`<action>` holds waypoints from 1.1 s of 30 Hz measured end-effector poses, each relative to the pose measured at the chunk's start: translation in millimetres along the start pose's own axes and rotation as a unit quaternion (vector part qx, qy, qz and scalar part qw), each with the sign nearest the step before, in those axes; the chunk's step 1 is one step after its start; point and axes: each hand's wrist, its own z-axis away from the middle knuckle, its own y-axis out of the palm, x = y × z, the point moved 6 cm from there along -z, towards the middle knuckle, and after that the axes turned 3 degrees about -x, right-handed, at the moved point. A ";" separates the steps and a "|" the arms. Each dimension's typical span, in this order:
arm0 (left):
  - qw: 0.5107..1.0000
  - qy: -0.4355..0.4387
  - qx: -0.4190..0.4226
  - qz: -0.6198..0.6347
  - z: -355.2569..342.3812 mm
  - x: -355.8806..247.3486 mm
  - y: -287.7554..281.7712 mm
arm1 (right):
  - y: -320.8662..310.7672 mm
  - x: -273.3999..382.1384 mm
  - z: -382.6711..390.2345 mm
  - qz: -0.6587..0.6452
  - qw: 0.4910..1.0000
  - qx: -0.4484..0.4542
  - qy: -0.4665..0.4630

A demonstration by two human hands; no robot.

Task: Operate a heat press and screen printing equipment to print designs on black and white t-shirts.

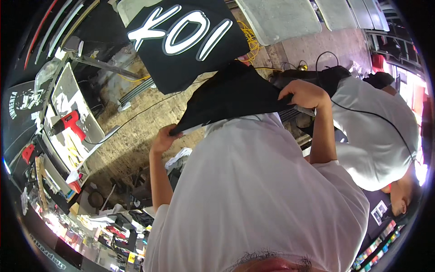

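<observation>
A black cloth point(231, 93), which looks like part of a garment, is stretched sideways in front of my body. My left hand point(164, 138) pinches its lower left corner, fingers closed. At the other end my right hand point(306, 94) grips the right edge between thumb and fingers. Just beyond lies a flat black fabric panel point(152, 63) bearing large white letters point(186, 34) with a grey outline. The held cloth meets the panel's near edge; whether both are one piece I cannot tell.
Grey flat boards point(281, 20) stand at the far right, beside a tangled yellow cord point(250, 38). On the left, a red heat gun point(72, 124) rests on a framed panel point(68, 102). A co-worker in a white shirt point(376, 131) is close on my right. A black cable point(131, 123) crosses the floor.
</observation>
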 end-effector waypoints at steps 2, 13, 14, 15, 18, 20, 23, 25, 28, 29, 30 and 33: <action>1.000 -0.009 0.013 -0.008 5.7 10.6 0.8 | -7.8 9.4 -6.2 0.031 0.998 -0.022 -0.044; 0.993 0.030 -0.087 0.078 29.2 -33.2 -69.5 | -42.8 -36.6 -65.1 0.015 0.994 0.001 -0.112; 0.990 0.041 -0.082 0.106 36.6 -46.0 -84.1 | -57.3 -27.1 -61.8 0.001 0.992 0.004 -0.129; 0.987 0.052 -0.077 0.132 42.9 -58.8 -99.3 | -73.7 -14.5 -61.0 0.002 0.991 0.010 -0.135; 0.986 0.098 -0.101 0.087 45.9 -103.5 -166.4 | -138.5 32.0 -61.6 -0.114 0.987 0.017 -0.115; 0.964 0.195 -0.179 0.038 25.6 -131.2 -219.3 | -184.1 63.3 -90.0 -0.064 0.981 -0.099 -0.152; 0.895 0.229 -0.382 0.040 -52.1 -150.2 -291.0 | -249.7 69.0 -184.3 -0.122 0.949 -0.205 -0.206; 0.900 0.176 -0.365 0.163 -142.6 -129.0 -325.3 | -281.2 58.1 -269.7 -0.104 0.917 -0.361 -0.133; 0.826 0.117 -0.529 0.156 -193.5 -69.7 -339.5 | -294.1 64.7 -334.4 -0.019 0.880 -0.471 -0.059; 0.829 0.082 -0.538 0.130 -200.8 -62.1 -335.0 | -290.7 55.2 -349.3 -0.019 0.885 -0.461 -0.058; 0.883 0.072 -0.455 0.092 -216.4 -85.0 -312.7 | -287.2 22.3 -352.8 -0.005 0.885 -0.462 -0.053; 0.877 0.195 -0.322 0.298 -197.5 -7.9 -237.7 | -242.0 27.6 -368.8 -0.018 0.912 -0.396 -0.104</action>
